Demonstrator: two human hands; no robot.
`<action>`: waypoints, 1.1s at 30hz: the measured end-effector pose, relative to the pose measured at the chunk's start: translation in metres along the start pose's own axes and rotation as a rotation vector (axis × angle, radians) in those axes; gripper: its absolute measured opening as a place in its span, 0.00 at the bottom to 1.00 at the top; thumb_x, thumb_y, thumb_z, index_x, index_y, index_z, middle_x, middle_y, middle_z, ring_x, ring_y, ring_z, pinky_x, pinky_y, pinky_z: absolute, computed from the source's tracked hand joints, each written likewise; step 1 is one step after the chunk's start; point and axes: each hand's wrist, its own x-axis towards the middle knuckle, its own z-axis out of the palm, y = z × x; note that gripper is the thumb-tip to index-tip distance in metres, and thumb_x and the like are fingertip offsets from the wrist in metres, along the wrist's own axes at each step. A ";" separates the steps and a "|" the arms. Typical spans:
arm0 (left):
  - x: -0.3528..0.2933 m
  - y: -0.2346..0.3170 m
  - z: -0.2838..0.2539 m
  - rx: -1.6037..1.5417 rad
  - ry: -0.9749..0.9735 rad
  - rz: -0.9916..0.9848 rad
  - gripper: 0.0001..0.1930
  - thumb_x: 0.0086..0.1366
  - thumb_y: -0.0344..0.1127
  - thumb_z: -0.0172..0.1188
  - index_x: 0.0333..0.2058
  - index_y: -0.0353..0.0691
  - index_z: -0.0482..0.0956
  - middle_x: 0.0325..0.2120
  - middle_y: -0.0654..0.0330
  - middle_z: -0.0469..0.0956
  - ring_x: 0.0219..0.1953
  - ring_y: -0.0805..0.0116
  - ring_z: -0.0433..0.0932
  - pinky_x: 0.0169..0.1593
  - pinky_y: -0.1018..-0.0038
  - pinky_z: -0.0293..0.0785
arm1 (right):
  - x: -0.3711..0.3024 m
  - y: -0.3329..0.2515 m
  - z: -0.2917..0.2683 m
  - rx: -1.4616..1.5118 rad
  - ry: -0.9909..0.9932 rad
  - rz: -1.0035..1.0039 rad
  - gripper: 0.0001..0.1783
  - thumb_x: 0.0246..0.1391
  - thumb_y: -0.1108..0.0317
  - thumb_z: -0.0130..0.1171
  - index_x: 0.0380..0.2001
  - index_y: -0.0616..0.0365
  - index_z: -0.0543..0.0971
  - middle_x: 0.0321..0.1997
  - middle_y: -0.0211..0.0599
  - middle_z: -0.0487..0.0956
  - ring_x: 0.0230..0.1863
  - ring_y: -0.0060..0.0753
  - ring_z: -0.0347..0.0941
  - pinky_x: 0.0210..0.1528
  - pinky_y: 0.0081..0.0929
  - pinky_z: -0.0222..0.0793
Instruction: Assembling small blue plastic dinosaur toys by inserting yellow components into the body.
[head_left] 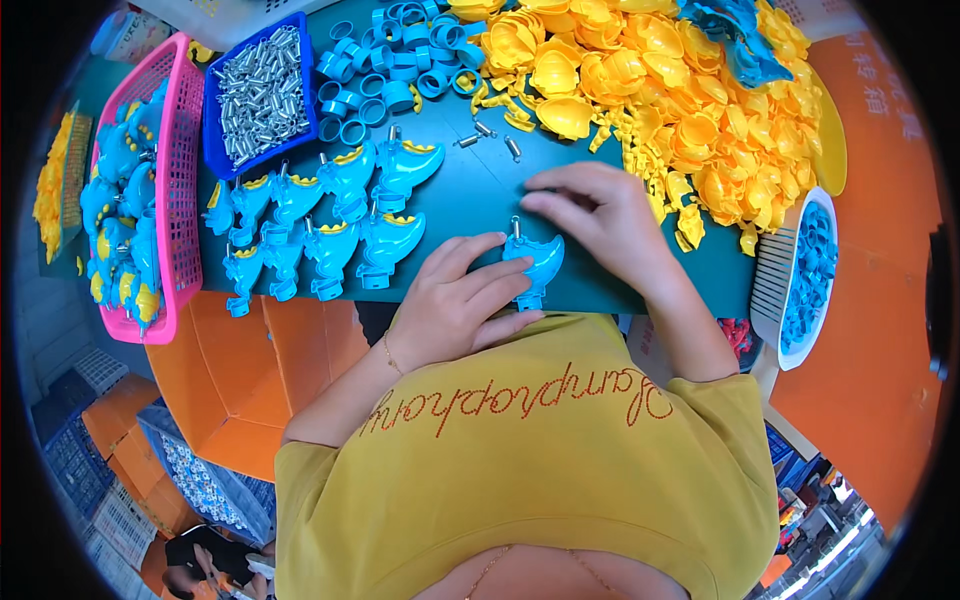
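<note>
My left hand [455, 300] lies at the table's near edge, its fingertips gripping a blue curved plastic toy part [541, 265]. A small metal spring [516, 226] stands up from the top of that part. Just above and to the right of it is my right hand [605, 215], thumb and index finger slightly apart with nothing visible between them. Left of my hands, two rows of similar blue toy parts [393, 240] lie on the table, several with yellow ridged edging and springs sticking up. A few loose springs [513, 149] lie beyond my right hand.
A blue tray [211, 135] of springs stands beside a pink basket [180, 190] of blue-and-yellow parts. Blue rings [372, 110] are heaped at the back. Yellow shells [655, 75] pile up at the right. A white basket [772, 270] with small blue pieces sits at the right edge.
</note>
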 end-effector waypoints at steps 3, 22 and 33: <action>-0.001 0.001 0.000 -0.011 0.010 -0.002 0.18 0.55 0.45 0.79 0.41 0.46 0.85 0.51 0.66 0.87 0.57 0.55 0.79 0.54 0.60 0.77 | 0.000 0.004 -0.021 -0.294 0.267 -0.083 0.10 0.59 0.69 0.71 0.43 0.57 0.88 0.34 0.35 0.83 0.34 0.30 0.80 0.37 0.25 0.75; -0.001 0.002 0.001 -0.083 0.037 -0.052 0.18 0.54 0.42 0.80 0.42 0.46 0.86 0.47 0.63 0.86 0.54 0.54 0.80 0.56 0.62 0.78 | -0.006 0.026 -0.027 -0.507 0.238 -0.002 0.14 0.61 0.69 0.68 0.49 0.57 0.84 0.44 0.41 0.86 0.46 0.46 0.83 0.49 0.40 0.79; 0.000 0.003 0.004 -0.073 0.059 -0.049 0.18 0.59 0.45 0.77 0.44 0.46 0.84 0.47 0.65 0.84 0.55 0.56 0.78 0.54 0.61 0.77 | -0.014 0.033 -0.023 -0.536 0.278 -0.263 0.13 0.63 0.75 0.63 0.51 0.58 0.84 0.47 0.45 0.85 0.48 0.50 0.83 0.51 0.39 0.79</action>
